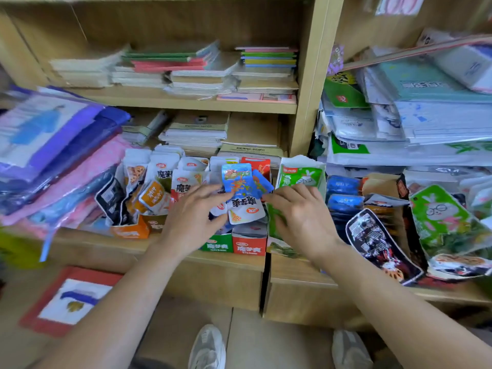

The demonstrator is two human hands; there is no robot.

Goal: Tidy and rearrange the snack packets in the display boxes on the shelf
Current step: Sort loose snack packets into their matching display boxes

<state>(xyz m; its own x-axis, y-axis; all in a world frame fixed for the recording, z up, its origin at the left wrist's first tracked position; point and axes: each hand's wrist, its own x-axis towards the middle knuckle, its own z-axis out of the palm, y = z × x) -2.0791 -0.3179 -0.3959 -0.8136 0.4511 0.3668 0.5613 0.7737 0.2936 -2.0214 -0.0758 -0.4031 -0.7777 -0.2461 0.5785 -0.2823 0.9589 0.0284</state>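
Wooden shelf [106, 246]: left hand [190, 217] pinches white foil snack packet [246, 209]; at three o'clock, right hand [303, 217] rests spread-fingered on green plastic snack packets [298, 174].

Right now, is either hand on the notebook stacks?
No, the left hand and right hand are both down among the snack packets.

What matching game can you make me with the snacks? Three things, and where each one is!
Things:
1. blue packet
2. orange box
3. red box

Places:
A. to the left of the left hand
B. at the shelf's front edge, between the two wrists
C. standing up above the fingertips, between the left hand and the right hand

Pairs: 1-C, 2-A, 3-B
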